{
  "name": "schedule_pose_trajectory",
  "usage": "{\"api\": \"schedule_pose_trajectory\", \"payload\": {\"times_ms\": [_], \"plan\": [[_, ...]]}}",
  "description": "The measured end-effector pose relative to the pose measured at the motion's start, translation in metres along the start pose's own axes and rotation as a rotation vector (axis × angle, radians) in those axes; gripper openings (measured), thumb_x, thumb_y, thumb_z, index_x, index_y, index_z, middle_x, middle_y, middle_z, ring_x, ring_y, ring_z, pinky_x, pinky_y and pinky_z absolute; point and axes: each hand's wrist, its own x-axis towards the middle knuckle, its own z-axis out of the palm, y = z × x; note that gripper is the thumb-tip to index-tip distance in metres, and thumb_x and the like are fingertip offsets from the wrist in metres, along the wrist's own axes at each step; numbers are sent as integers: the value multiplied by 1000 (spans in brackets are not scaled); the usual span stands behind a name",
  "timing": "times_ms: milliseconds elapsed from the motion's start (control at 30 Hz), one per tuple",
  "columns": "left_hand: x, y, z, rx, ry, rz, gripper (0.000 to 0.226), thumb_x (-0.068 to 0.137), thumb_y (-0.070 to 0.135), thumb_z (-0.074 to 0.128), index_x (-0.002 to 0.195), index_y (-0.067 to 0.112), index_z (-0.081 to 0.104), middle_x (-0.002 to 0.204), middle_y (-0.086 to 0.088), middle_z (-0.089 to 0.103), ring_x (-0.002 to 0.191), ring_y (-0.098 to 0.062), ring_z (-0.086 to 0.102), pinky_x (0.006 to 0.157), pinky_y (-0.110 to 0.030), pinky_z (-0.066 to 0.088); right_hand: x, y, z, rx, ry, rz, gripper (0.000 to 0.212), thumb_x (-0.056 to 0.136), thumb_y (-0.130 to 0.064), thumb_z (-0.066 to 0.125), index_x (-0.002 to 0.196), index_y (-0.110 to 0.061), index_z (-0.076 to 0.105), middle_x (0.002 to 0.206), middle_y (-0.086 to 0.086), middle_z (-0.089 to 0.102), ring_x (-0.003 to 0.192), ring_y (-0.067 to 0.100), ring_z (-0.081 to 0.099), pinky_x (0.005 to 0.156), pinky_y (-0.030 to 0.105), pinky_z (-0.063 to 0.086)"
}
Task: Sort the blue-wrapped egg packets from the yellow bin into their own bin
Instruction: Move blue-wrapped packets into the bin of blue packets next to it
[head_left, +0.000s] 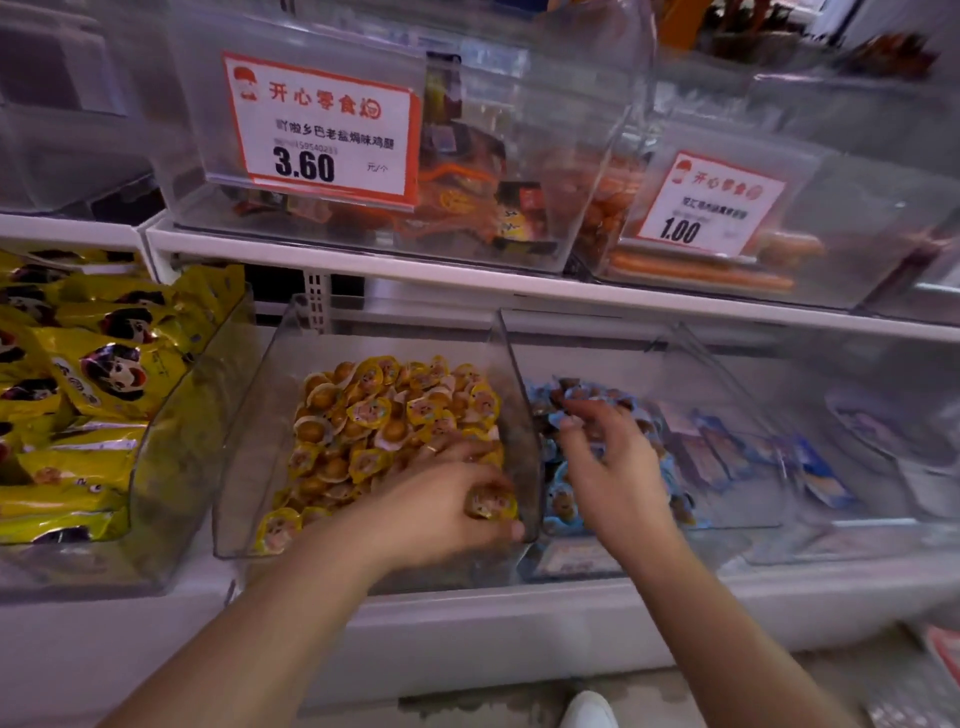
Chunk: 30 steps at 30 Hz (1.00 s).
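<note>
A clear bin on the lower shelf holds a heap of yellow-wrapped egg packets. My left hand reaches into its front right corner, fingers and thumb curled round one egg packet with a yellowish rim. The clear bin to its right holds blue-wrapped egg packets. My right hand hovers over that blue pile with fingers loosely spread, and I see nothing held in it. No blue packet shows among the yellow ones.
Yellow snack bags fill the bin at left. Flat blue packs lie in a bin further right. The shelf above carries clear bins of orange snacks behind price tags. A clear divider wall separates the two egg bins.
</note>
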Motion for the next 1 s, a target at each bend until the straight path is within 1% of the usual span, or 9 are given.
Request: {"api": "schedule_pose_trajectory", "payload": {"times_ms": [100,267,400,533,600,700,767,900,1000], "plan": [[15,-11,1,65,15,36,59,72,63,71,126,47,52,152,17,28,142,-14,25,114,-39,32,-6,-7,18,32,-113,-27,31,100,-30,54,126,-17,66,126,1,61,120,15,54,102,28,41],[32,-49,-21,327,75,58,58,79,44,73,132,43,49,150,16,32,138,-17,31,106,-41,38,6,1,14,120,-134,84,34,102,-36,48,126,-19,65,127,3,62,117,18,57,98,29,43],[28,-82,-38,375,112,-44,50,84,60,64,130,48,46,149,17,34,139,-17,33,109,-47,30,12,9,11,173,-163,178,34,103,-40,45,125,-23,63,122,5,65,103,18,61,89,36,50],[19,-84,-53,473,107,-130,61,83,68,56,139,50,41,160,13,22,150,-18,8,118,-57,10,9,7,14,136,-152,138,36,103,-38,46,130,-20,62,124,4,63,116,23,57,97,41,49],[12,-61,-49,393,168,-23,62,81,71,50,138,49,43,158,15,25,148,-16,17,120,-49,20,7,6,16,129,-124,97,34,102,-34,48,128,-17,63,125,4,62,117,21,56,98,39,48],[8,-12,-27,129,6,153,46,81,64,54,120,41,58,126,19,55,115,-1,53,99,-31,48,6,5,19,91,-112,68,31,102,-33,49,124,-17,64,123,3,60,113,20,57,94,31,46],[13,-1,-15,135,-152,141,33,80,58,64,103,34,62,100,15,63,90,-2,59,82,-34,52,5,5,21,51,-116,52,31,101,-33,49,123,-18,64,123,3,59,112,21,57,87,26,42],[17,-26,-31,278,-235,27,39,73,62,73,89,29,62,83,12,60,79,-7,54,68,-30,47,4,5,22,30,-108,41,31,101,-33,48,122,-18,65,123,2,58,111,21,57,84,26,41],[13,-45,-43,443,-292,-10,36,73,57,75,97,33,63,85,14,61,81,-7,55,64,-27,43,5,5,24,10,-116,40,31,101,-33,47,122,-18,65,125,3,59,115,23,55,88,32,43]]}}
